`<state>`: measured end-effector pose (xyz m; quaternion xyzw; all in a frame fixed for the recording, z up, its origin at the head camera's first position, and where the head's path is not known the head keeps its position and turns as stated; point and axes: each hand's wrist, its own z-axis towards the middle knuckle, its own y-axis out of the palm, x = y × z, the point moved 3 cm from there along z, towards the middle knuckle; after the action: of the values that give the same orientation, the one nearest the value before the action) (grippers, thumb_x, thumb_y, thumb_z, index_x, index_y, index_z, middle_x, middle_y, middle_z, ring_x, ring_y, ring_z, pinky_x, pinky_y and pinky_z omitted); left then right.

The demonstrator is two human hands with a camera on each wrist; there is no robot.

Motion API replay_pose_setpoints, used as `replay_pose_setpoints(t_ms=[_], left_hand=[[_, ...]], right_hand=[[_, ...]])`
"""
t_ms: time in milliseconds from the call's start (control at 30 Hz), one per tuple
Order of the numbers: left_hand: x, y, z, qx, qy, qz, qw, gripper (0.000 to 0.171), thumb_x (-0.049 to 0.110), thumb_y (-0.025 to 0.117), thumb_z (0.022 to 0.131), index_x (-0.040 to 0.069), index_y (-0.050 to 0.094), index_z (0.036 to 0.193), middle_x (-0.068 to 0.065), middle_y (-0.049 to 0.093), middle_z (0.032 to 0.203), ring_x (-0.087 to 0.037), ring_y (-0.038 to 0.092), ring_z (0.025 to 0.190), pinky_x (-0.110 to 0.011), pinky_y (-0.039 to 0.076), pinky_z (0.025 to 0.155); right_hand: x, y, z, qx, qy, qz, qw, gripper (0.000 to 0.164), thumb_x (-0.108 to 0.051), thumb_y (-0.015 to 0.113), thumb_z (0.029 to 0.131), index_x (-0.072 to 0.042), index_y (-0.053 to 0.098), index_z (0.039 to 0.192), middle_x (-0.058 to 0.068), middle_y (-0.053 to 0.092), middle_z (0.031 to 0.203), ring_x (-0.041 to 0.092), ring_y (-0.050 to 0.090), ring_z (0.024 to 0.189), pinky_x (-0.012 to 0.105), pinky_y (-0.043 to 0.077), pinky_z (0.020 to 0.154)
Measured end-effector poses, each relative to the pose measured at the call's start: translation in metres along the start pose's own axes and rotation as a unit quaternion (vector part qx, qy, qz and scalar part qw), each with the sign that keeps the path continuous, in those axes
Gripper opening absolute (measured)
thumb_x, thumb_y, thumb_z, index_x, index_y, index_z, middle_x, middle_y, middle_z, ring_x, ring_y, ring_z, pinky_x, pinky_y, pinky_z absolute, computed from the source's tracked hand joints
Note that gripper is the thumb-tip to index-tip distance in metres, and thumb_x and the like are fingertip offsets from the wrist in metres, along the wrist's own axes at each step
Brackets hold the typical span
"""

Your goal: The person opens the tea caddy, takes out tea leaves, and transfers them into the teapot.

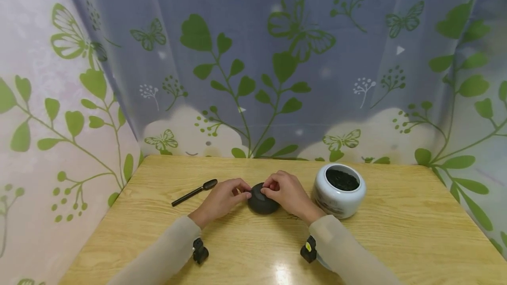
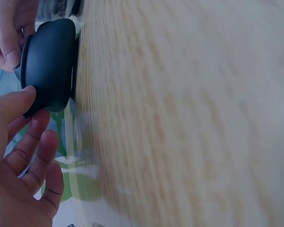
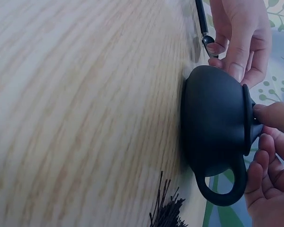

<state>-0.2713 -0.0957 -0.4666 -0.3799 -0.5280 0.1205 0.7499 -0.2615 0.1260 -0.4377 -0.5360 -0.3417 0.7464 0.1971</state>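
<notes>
A small black teapot (image 1: 263,203) stands upright on the wooden table, its lid seated on top. My left hand (image 1: 223,198) pinches the pot's side near the rim with thumb and index finger; in the left wrist view its other fingers are loosely bent. My right hand (image 1: 288,192) holds the lid's knob between thumb and fingers. In the right wrist view the looped handle (image 3: 225,191) of the pot shows below the lid (image 3: 249,120), close to my right fingers. The knob itself is mostly covered by the fingertips.
A white ceramic jar (image 1: 336,203) filled with dark tea leaves (image 1: 342,180) stands right of my right hand. A black tea scoop (image 1: 194,192) lies left of my left hand. Loose dark tea leaves (image 3: 168,213) lie beside the pot. A patterned curtain (image 1: 253,78) hangs behind the table (image 1: 253,250).
</notes>
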Motion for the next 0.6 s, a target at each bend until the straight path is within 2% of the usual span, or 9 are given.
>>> replay_pose_setpoints(t_ms=[600], left_hand=[[0.0012,0.0011,0.0004,-0.003,-0.013,0.005,0.9999,0.01,0.025,0.075,0.106,0.022,0.078,0.115,0.005,0.076,0.108,-0.012,0.066,0.092,-0.03,0.055,0.08]], right_hand=[[0.0003,0.002,-0.0017,0.015,-0.002,-0.008,1.0,0.006,-0.021,0.083,0.099,-0.015,0.08,0.099,-0.003,0.063,0.089,0.01,0.054,0.078,0.03,0.048,0.075]])
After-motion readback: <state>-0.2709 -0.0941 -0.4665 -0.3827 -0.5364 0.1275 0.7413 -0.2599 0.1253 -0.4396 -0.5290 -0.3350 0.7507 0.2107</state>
